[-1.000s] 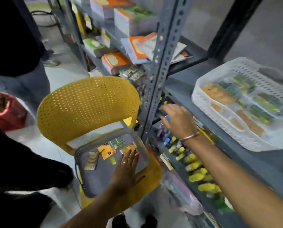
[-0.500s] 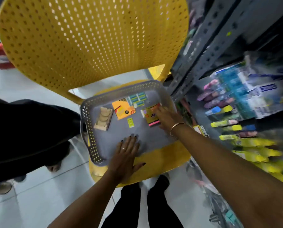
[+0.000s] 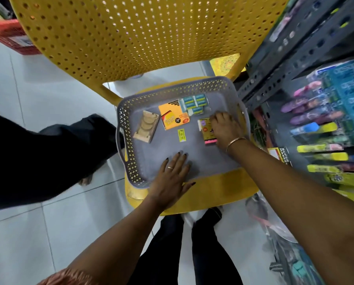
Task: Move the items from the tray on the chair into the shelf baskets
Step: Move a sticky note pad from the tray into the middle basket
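Fingers of the left hand (image 3: 172, 173) lie spread flat on the grey tray's (image 3: 130, 161) near edge. Farther in, the right hand (image 3: 226, 129) curls over a yellow-pink packet (image 3: 205, 128); grip unclear. Yellow chair (image 3: 130, 38) carries the tray.

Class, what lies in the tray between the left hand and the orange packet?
In the head view, a small yellow tag lies between left hand and orange packet.

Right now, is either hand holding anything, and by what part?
The right hand lies over the pink-edged yellow packet in the tray; a closed grip cannot be told. The left hand lies flat on the tray's near edge, holding nothing.
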Tool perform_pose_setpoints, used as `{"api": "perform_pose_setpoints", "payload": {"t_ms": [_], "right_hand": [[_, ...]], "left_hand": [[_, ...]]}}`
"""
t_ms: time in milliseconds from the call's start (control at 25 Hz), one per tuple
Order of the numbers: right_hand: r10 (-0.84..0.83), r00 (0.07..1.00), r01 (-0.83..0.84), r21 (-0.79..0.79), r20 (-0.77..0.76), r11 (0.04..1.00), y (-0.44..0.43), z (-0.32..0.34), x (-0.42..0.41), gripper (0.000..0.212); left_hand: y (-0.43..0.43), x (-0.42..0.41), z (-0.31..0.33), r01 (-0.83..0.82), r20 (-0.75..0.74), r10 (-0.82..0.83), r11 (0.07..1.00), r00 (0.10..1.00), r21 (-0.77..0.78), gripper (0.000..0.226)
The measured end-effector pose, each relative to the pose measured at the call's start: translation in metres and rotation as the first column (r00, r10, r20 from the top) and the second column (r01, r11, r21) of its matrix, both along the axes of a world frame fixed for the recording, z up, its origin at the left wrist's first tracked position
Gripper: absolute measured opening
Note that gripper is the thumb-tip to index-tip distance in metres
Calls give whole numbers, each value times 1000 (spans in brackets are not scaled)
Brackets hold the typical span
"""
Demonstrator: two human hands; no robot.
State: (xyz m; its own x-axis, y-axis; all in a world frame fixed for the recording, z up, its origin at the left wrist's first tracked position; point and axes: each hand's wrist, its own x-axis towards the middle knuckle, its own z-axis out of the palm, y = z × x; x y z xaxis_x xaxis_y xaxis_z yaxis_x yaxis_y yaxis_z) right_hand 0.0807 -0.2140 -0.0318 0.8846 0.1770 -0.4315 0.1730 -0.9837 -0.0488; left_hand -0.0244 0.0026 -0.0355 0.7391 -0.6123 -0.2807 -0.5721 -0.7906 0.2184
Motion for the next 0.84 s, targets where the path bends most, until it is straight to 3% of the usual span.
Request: {"api": "perform_pose_setpoints", "payload": {"t_ms": [80,440,640,840], "right_hand": [[-3,1000,4,22,-28,1000,0,0,2,77],[-137,990,138,110,-18,984,-8,43,-7,74],[-233,967,216,160,98,963,-22,138,10,77],[-333,905,286,203,263,937,-43,279,13,77]], "left_hand": [[0,-1,-2,6,2,-6,1000,1000,10,61],[-1,7,17,-23,-62,22,1000,998,-18,73],[-4,30,68,-26,16,26,999,1000,-22,75],[-30,75,158,94,157,-73,988,985,-127,80]]}}
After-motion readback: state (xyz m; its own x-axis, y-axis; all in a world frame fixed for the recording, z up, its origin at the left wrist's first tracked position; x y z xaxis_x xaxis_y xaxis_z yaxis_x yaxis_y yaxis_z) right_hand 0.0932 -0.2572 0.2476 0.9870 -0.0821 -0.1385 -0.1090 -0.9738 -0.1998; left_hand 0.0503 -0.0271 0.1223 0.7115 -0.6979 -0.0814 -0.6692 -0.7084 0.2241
